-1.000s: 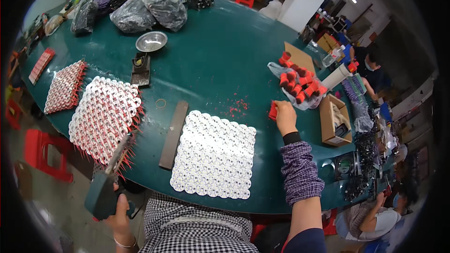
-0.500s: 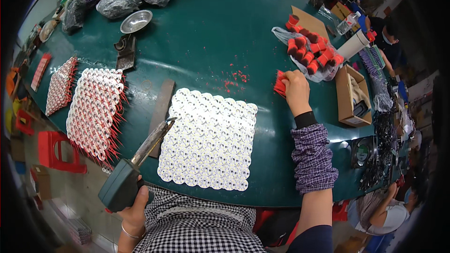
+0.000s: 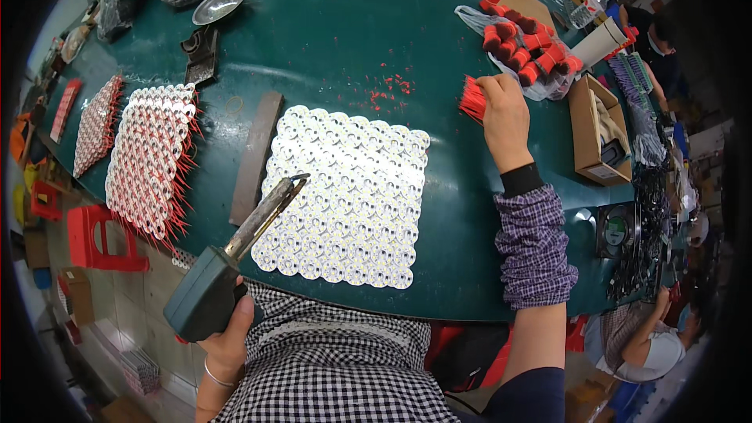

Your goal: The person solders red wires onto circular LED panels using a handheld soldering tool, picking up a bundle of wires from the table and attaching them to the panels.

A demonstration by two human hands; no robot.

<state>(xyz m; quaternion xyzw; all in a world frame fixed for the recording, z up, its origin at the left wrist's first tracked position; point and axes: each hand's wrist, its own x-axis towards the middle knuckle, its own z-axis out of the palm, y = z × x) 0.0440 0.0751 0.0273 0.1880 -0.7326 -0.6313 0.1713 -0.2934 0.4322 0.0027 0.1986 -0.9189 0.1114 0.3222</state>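
Observation:
My left hand (image 3: 229, 335) is wrapped round the handle of a dark green soldering gun (image 3: 197, 298). Its metal tip hangs over the left part of a white panel (image 3: 345, 200) made of joined round LED boards, which lies flat on the green table. Whether the tip touches the panel I cannot tell. Farther right, my right hand (image 3: 505, 119) has its fingers closed on a fanned bunch of short red wires (image 3: 471, 99) at the tabletop. Red scraps (image 3: 389, 92) are scattered between the panel and this bunch.
Red wire bundles (image 3: 521, 51) lie on a plastic bag at the right, beside an open cardboard box (image 3: 593, 141). At the left are board panels with red wires (image 3: 149, 160), a dark metal bar (image 3: 257, 158) and a metal bowl (image 3: 219, 5). Co-workers sit at the right.
The whole view has shifted, so the table appears higher. The soldering gun's tip has moved right, farther over the panel. My right hand stays on the red wires.

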